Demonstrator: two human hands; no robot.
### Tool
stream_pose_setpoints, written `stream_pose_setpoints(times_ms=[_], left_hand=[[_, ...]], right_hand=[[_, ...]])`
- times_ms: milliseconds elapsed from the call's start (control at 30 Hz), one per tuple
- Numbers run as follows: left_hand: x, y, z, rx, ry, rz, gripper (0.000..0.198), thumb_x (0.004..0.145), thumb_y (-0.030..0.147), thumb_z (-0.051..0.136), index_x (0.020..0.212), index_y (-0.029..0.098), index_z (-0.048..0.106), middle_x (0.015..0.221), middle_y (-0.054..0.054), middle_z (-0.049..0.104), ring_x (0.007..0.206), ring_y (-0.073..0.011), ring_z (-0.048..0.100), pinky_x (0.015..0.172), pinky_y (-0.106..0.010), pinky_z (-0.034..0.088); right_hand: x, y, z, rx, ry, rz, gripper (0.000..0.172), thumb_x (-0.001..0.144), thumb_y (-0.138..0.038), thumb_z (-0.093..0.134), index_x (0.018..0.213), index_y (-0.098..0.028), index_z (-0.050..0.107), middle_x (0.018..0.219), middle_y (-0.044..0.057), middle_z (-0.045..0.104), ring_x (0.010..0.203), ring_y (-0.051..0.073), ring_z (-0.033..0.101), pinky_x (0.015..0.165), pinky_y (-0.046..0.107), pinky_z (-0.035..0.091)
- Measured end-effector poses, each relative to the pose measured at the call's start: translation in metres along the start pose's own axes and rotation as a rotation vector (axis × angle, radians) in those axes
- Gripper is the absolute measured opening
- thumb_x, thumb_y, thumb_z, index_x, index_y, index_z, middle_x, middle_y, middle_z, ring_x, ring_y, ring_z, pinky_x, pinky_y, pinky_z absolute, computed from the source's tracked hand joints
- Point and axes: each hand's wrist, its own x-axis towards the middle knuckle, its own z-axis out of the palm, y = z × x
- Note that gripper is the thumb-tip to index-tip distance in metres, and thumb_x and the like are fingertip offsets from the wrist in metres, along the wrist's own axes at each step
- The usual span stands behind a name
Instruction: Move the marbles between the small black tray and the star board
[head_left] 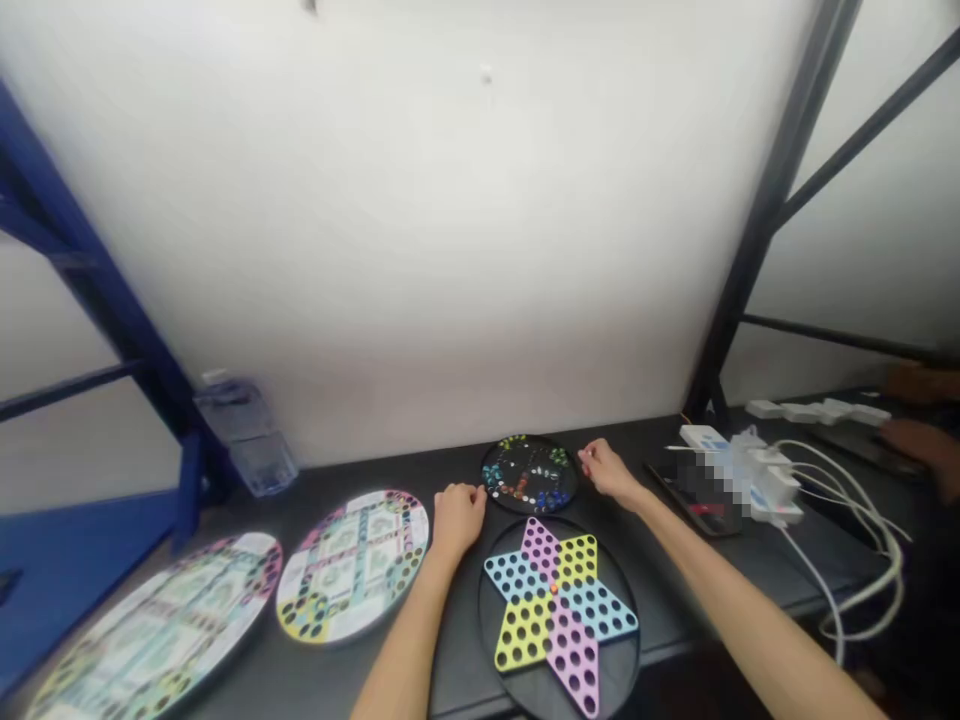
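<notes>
A round black tray holds several small marbles, grouped by colour in green, blue, teal, brown and white. By the tray's left edge, my left hand rests with its fingers curled in; whatever they hold, if anything, is hidden. On the other side, my right hand is pinched closed just past the rim, with a tiny pale spot at the fingertips too small to name. Between my forearms lies a star-shaped Chinese checkers board in pink, yellow and blue, on a round black base. One orange marble sits near its centre.
Two round printed game boards lie to the left. A clear plastic bottle leans by the blue frame. At right are a dark flat device, a power strip and looping white cables. A wall stands behind.
</notes>
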Motion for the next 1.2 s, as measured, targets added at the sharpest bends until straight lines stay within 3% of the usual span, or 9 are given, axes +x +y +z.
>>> stream_pose_setpoints(times_ms=[100,300,600,900,1200], left_hand=[[0.000,0.001,-0.001,0.004,-0.005,-0.004,0.048,0.100,0.037,0.037,0.066,0.019,0.067,0.079,-0.008,0.072,0.086,-0.0216,0.063,0.074,-0.030,0.031],[-0.001,0.001,-0.003,0.005,-0.009,-0.009,0.047,0.099,0.036,0.038,0.070,0.019,0.070,0.083,-0.009,0.073,0.089,-0.0219,0.063,0.076,-0.030,0.032],[-0.002,0.001,-0.002,0.002,-0.019,-0.011,0.047,0.100,0.037,0.037,0.077,0.019,0.073,0.089,-0.009,0.074,0.091,-0.0221,0.065,0.079,-0.031,0.034],[-0.004,0.001,-0.001,-0.005,-0.035,-0.034,0.049,0.101,0.041,0.037,0.079,0.018,0.074,0.090,-0.011,0.074,0.092,-0.0231,0.065,0.080,-0.032,0.034],[-0.003,0.001,-0.006,-0.016,0.004,-0.019,0.045,0.099,0.036,0.040,0.071,0.019,0.070,0.084,-0.009,0.073,0.088,-0.0221,0.064,0.078,-0.031,0.033]], right_hand=[[0.002,-0.007,0.004,-0.179,0.010,-0.179,0.016,0.086,-0.034,0.060,0.089,-0.018,0.063,0.065,0.001,0.065,0.061,0.015,0.059,0.060,0.024,0.041],[0.004,-0.018,0.009,-0.430,-0.197,-0.352,0.017,0.074,-0.033,0.075,0.083,-0.019,0.076,0.073,0.003,0.072,0.069,0.018,0.064,0.066,0.026,0.042],[0.007,-0.013,0.018,-0.586,-0.172,-0.365,0.013,0.075,-0.027,0.074,0.086,-0.020,0.074,0.076,0.003,0.072,0.070,0.016,0.064,0.065,0.024,0.040],[0.008,-0.011,0.020,-0.482,-0.245,-0.317,0.016,0.070,-0.028,0.079,0.081,-0.018,0.074,0.069,0.002,0.070,0.064,0.016,0.063,0.062,0.024,0.041],[0.008,-0.014,0.015,-0.403,-0.216,-0.281,0.015,0.070,-0.028,0.077,0.081,-0.018,0.074,0.065,0.000,0.068,0.061,0.015,0.060,0.059,0.024,0.040]])
